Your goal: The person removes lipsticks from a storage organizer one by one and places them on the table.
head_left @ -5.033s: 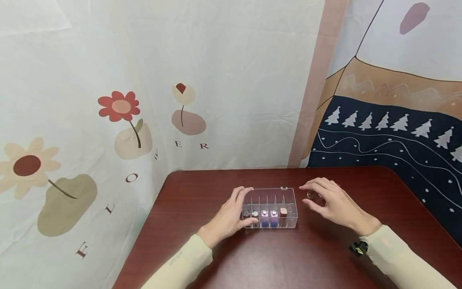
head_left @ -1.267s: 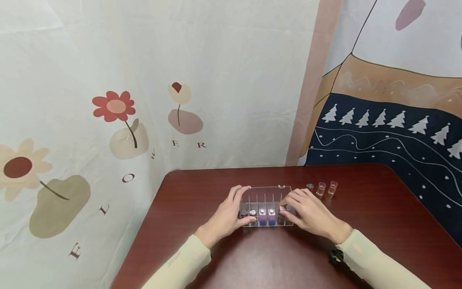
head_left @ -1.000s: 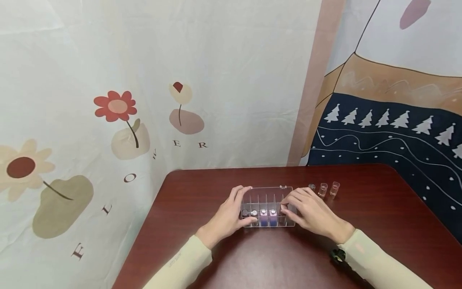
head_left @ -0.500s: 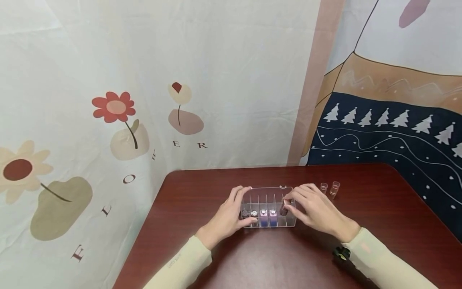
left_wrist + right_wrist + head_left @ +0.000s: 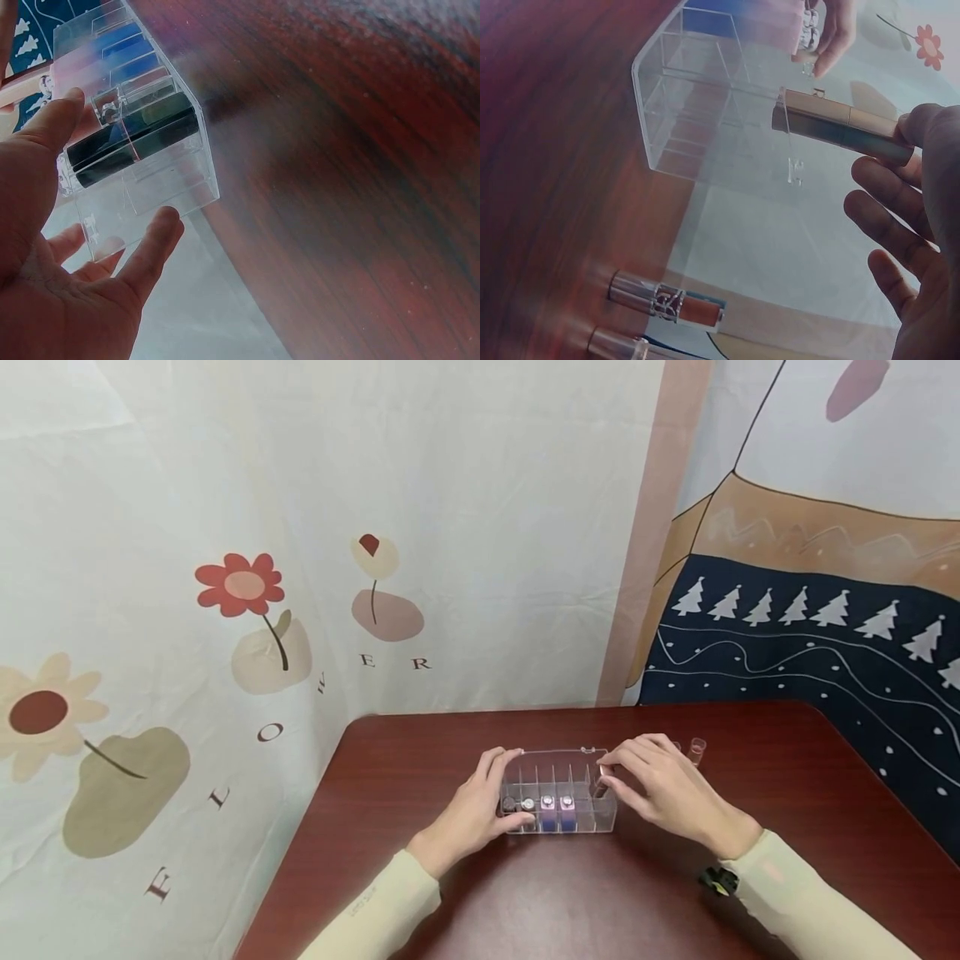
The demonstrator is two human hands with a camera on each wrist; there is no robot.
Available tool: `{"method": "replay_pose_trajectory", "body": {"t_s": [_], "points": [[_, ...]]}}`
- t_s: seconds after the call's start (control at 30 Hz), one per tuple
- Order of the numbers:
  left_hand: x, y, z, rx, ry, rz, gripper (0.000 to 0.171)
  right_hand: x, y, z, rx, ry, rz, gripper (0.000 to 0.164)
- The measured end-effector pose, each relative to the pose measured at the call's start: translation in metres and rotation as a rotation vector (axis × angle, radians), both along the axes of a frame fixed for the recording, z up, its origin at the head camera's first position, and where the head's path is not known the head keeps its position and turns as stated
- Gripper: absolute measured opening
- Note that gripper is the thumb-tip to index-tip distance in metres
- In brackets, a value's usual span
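Observation:
A clear divided lipstick organizer (image 5: 592, 822) stands on the table. My left hand (image 5: 472, 806) grips its left end, thumb in front and fingers behind. With thumb and fingertips my right hand (image 5: 667, 785) pinches a slim rose-gold lipstick (image 5: 844, 126), raised and tilted at the right end of the organizer. In the front row sit a pink-and-blue lipstick (image 5: 549, 814), a matching lipstick (image 5: 567, 814) beside it, and dark tubes (image 5: 139, 139) near my left thumb. Compartments to the right of the pink-and-blue pair hold nothing.
Beyond my right hand stands a clear-topped tube (image 5: 697, 752); in the right wrist view a silver lipstick with a clear end (image 5: 667, 300) and another silver tube (image 5: 630, 346) show. The reddish-brown table (image 5: 525, 893) meets a printed curtain (image 5: 510, 568) behind.
My right hand moved from the table's right side to the organizer, took the rose-gold lipstick, lifted it from the front row and shifted it back and right. My left hand kept its hold.

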State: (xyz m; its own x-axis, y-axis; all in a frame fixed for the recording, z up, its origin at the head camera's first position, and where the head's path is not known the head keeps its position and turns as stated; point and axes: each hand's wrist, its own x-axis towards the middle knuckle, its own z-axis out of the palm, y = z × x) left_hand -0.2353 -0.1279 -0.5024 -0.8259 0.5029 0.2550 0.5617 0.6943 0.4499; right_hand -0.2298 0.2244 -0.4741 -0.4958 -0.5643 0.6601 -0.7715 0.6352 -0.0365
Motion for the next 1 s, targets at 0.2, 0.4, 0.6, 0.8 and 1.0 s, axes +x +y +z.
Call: {"method": "replay_pose_trajectory", "body": {"t_s": [0.2, 0.4, 0.6, 0.8, 1.0], "points": [[0.001, 0.0, -0.001, 0.005, 0.001, -0.002, 0.101, 0.002, 0.004, 0.004, 0.003, -0.007, -0.029, 0.037], [0.001, -0.001, -0.002, 0.005, -0.003, -0.001, 0.101, 0.004, 0.01, 0.009, -0.007, -0.011, -0.036, 0.034], [0.001, -0.001, 0.0, 0.004, 0.002, 0.001, 0.101, 0.004, 0.015, 0.014, -0.014, -0.015, -0.052, 0.032], [0.001, -0.001, 0.0, 0.007, -0.002, -0.005, 0.102, 0.005, 0.019, 0.018, -0.009, -0.009, -0.082, 0.035], [0.001, -0.001, 0.001, 0.0, 0.012, -0.01, 0.102, 0.005, 0.025, 0.02, -0.009, -0.001, -0.099, 0.033]]}}
